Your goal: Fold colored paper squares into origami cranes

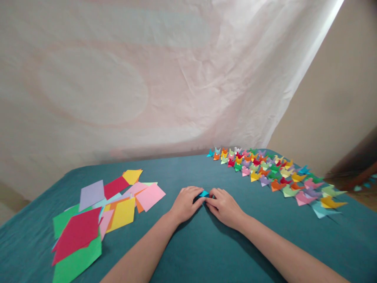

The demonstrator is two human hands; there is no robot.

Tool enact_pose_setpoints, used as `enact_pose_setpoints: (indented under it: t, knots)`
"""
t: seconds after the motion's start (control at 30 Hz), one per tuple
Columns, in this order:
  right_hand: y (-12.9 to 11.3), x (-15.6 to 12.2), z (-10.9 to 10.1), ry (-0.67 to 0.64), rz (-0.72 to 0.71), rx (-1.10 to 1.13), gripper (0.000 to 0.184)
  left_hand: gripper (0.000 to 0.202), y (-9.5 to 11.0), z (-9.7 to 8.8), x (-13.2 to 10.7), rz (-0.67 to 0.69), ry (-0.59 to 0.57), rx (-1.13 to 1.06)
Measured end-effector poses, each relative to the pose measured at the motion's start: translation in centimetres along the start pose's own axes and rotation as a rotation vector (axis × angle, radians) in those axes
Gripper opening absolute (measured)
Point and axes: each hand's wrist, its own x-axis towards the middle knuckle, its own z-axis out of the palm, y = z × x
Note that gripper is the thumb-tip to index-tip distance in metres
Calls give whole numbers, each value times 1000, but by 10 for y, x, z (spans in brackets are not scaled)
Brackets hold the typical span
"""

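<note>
Near the middle of the table, a small folded piece of blue paper (204,193) shows between my two hands, partly covered by fingers. My left hand (187,202) grips its left side, thumb and fingers closed on the paper. From the right, my right hand (224,206) pinches the other side, fingertips almost meeting the left thumb. How the paper is folded underneath cannot be made out.
Loose coloured paper sheets (79,232) lie scattered at the left. Rows of small folded paper birds (273,169) stand along the right and far right of the teal-covered table (188,251). A pale hanging cloth (165,86) rises behind the table.
</note>
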Motion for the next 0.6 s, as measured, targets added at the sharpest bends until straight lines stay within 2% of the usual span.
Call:
enact_pose_setpoints:
  t: [0.43, 0.6]
  knots:
    - [-6, -2, -4, -26, -22, -39, 19, 29, -3, 2, 2, 80, 0, 124]
    - [-21, 3, -24, -62, -77, -117, 18, 28, -3, 4, 4, 34, 9, 94]
